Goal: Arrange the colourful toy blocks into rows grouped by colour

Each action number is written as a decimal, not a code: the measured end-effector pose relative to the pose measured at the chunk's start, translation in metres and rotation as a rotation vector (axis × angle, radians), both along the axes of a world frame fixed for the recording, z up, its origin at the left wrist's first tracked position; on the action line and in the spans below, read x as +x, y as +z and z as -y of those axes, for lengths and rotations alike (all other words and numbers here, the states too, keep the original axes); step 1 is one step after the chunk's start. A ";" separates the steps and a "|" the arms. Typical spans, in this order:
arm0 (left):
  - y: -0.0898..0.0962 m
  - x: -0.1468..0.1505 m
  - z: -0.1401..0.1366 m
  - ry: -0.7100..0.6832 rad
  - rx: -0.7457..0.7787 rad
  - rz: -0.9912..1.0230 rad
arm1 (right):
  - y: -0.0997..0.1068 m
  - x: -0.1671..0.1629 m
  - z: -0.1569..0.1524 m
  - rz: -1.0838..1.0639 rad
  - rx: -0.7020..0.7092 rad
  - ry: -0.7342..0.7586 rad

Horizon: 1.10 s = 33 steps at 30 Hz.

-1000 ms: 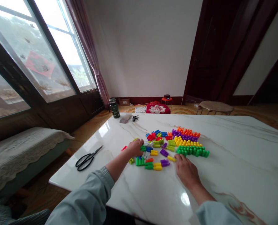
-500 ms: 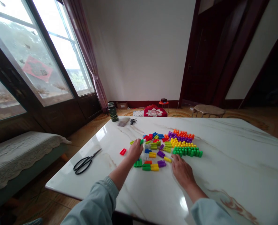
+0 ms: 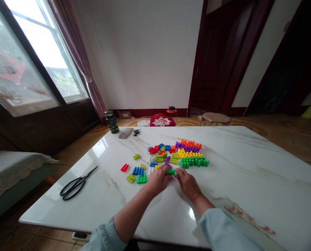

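Observation:
My left hand (image 3: 159,179) is closed around a green bullet-shaped plastic piece (image 3: 170,172) above the near side of the scattered pieces. The fingers of my right hand (image 3: 188,183) pinch its right end, where a small whitish bit shows. Beneath and behind my hands lie short joined pieces in several colours, partly covered by my left hand. To the left are green pieces (image 3: 141,179), blue pieces (image 3: 138,170), lime pieces (image 3: 130,178) and red pieces (image 3: 124,167). Beyond my right hand stand rows of green pieces (image 3: 194,162), yellow pieces (image 3: 189,153), purple pieces (image 3: 188,147) and orange pieces (image 3: 191,143).
Black-handled scissors (image 3: 78,183) lie on the left of the white marble-patterned table (image 3: 236,167). A camouflage bottle (image 3: 111,122), a blurred-out flat object (image 3: 125,132) and a bunch of keys (image 3: 137,132) are at the far left edge. Beyond the table is a round stool (image 3: 216,118).
My left hand has brought the green piece right and nearer, up to my right hand. The right fingers have closed on its end. The view has shifted toward the right.

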<state>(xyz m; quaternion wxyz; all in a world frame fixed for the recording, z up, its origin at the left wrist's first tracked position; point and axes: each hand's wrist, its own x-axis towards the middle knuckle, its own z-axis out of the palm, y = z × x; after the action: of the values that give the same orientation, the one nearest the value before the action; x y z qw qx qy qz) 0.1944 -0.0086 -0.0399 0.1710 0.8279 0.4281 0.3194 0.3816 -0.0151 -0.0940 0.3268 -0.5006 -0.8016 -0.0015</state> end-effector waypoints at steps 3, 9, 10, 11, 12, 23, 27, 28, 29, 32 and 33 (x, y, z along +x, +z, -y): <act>0.015 -0.026 -0.002 0.114 0.033 0.020 | -0.003 0.000 -0.002 0.004 -0.053 -0.080; 0.021 -0.091 -0.001 0.230 -0.009 -0.116 | -0.010 -0.003 -0.010 -0.126 0.014 0.012; 0.016 -0.096 0.002 0.241 -0.004 -0.113 | -0.011 -0.003 -0.011 -0.147 0.033 0.031; 0.009 -0.100 0.006 0.245 0.008 -0.098 | -0.013 -0.003 -0.012 -0.160 0.047 0.052; 0.002 -0.102 0.010 0.242 0.022 -0.081 | -0.014 -0.003 -0.013 -0.167 0.057 0.072; -0.038 -0.085 0.045 0.232 0.096 -0.098 | -0.009 -0.001 -0.010 -0.142 0.128 0.098; -0.037 -0.070 0.055 0.246 0.095 -0.075 | -0.005 -0.001 -0.006 -0.114 0.112 0.082; -0.036 -0.067 0.059 0.245 0.092 -0.070 | -0.004 -0.001 -0.005 -0.100 0.108 0.082; -0.036 -0.065 0.062 0.241 0.087 -0.066 | -0.003 -0.001 -0.004 -0.081 0.105 0.086; -0.035 -0.062 0.067 0.220 0.065 -0.068 | 0.002 -0.001 0.001 -0.014 0.102 0.099; -0.034 -0.062 0.068 0.221 0.063 -0.071 | 0.004 -0.001 0.002 0.001 0.105 0.097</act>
<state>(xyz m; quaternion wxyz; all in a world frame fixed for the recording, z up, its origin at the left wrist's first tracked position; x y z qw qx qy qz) 0.1324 -0.0768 -0.0743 0.0935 0.7914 0.5122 0.3202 0.3809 -0.0175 -0.0902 0.3516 -0.4435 -0.8239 -0.0280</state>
